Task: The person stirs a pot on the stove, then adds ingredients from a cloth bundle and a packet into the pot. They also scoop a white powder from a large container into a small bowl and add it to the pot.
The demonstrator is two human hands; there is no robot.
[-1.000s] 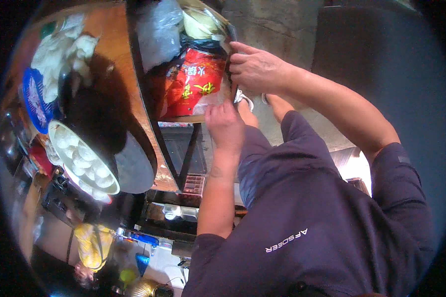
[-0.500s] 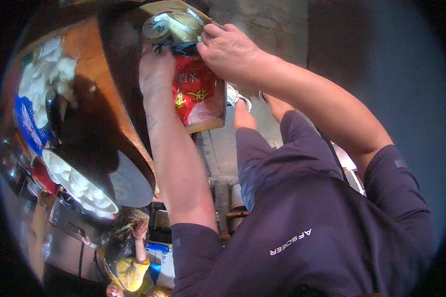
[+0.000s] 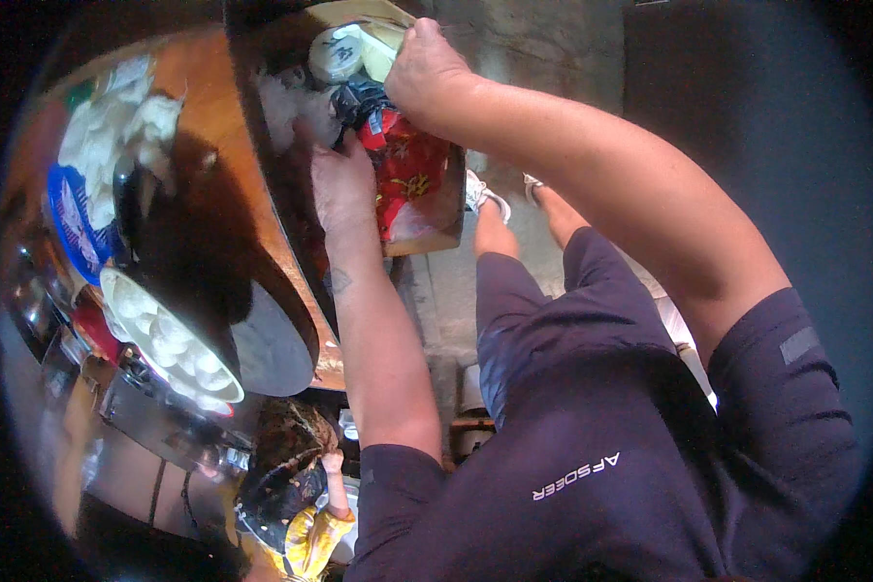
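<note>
One glossy red plastic packet (image 3: 412, 184) lies in a wooden drawer (image 3: 425, 244), long axis pointing away from the body | left hand (image 3: 344, 179) nearer, along its left side, thumb and fingers parted, hold unclear | right hand (image 3: 423, 73) beyond, fingers curled, any hold hidden | crumpled black plastic (image 3: 361, 100) beside left fingertips | pale-green bag (image 3: 376, 50) farthest.

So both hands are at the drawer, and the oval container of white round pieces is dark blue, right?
Not quite: the oval container is whitish, not dark blue, as the head view shows. The left hand and right hand are indeed at the drawer.
</note>
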